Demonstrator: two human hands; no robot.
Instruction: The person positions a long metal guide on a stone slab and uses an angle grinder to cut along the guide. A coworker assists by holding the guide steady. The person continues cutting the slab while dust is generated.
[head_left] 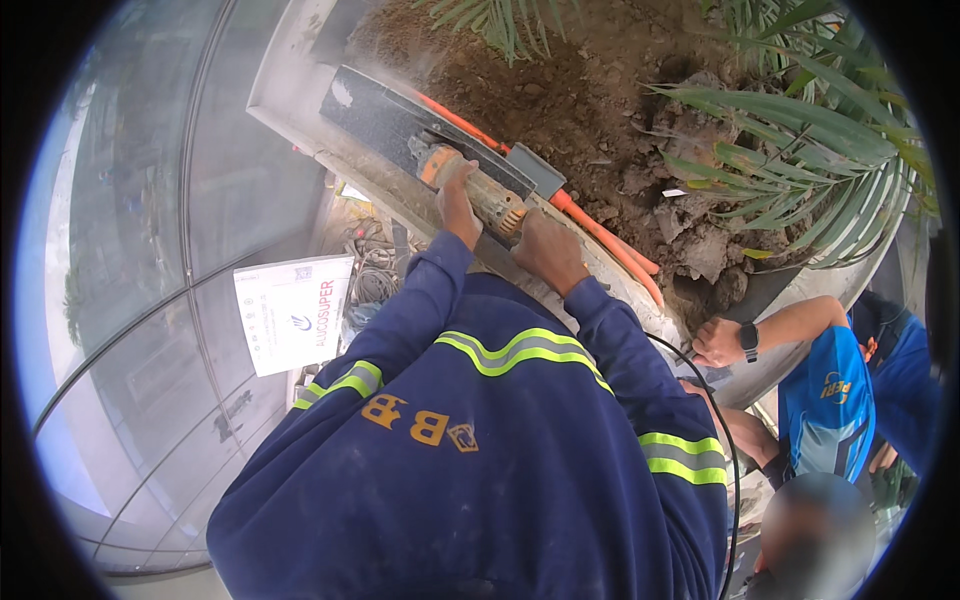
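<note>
My left hand (456,205) is closed around the body of a dusty orange-and-grey angle grinder (486,192), near its head. My right hand (548,247) is closed at the grinder's rear end. The grinder's head rests on or just above a long dark slab (365,112) along the pale concrete edge (275,105) of a planter, with a light haze of dust around. Orange tubes (612,245) and a grey flat piece (535,168) lie beside the slab on the soil side. The grinder's disc is too hidden to make out.
Soil (590,80) and palm fronds (800,120) fill the planter. Left are glass panels (130,250), a white board (270,320) and coiled cables (372,255). At right, a co-worker in blue (825,390) reaches toward the planter; a black cord (728,440) runs past my right arm.
</note>
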